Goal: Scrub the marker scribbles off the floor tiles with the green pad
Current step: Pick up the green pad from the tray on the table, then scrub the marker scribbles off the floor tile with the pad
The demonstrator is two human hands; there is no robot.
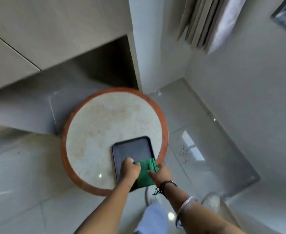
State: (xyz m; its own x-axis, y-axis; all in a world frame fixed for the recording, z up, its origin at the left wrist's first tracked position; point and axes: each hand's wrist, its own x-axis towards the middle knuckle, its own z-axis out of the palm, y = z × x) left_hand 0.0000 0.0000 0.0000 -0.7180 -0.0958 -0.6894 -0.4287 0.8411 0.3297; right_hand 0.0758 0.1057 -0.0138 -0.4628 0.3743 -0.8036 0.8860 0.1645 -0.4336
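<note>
A green pad (146, 173) lies in a dark rectangular tray (132, 149) on a round stone-topped table with an orange rim (105, 119). My left hand (129, 168) pinches the pad's left edge. My right hand (161, 173) holds its right edge, fingers curled on it. Black marker scribbles (184, 153) show on the glossy floor tile to the right of the table.
A wall corner (137, 65) and a dark recess (108, 65) stand behind the table. Grey boards (199, 22) lean at the upper right. My shoes (212, 202) and a light trouser leg (153, 218) are on the floor below the table edge.
</note>
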